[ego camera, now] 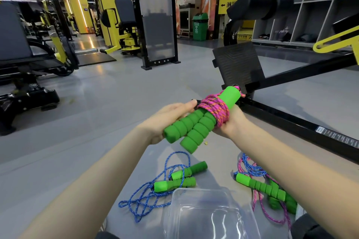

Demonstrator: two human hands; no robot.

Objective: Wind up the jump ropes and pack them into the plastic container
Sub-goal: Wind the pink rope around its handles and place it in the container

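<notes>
I hold a jump rope with two green foam handles (191, 128) side by side, its pink cord (213, 108) wound tightly around them. My right hand (230, 122) grips the wound bundle from underneath. My left hand (167, 120) rests against the handles' left side, fingers extended toward the cord. On the grey floor below lie a loose blue-corded rope with green handles (174, 180) at the left and a tangled pink and blue rope pile with green handles (266, 190) at the right. A clear plastic container (206, 217) stands between them, nearest me.
A black footplate (237, 66) and black machine frame rail (291, 122) run close behind and right of my hands. Gym machines stand at the left, a cubby shelf at the back right, a green bin at the far back.
</notes>
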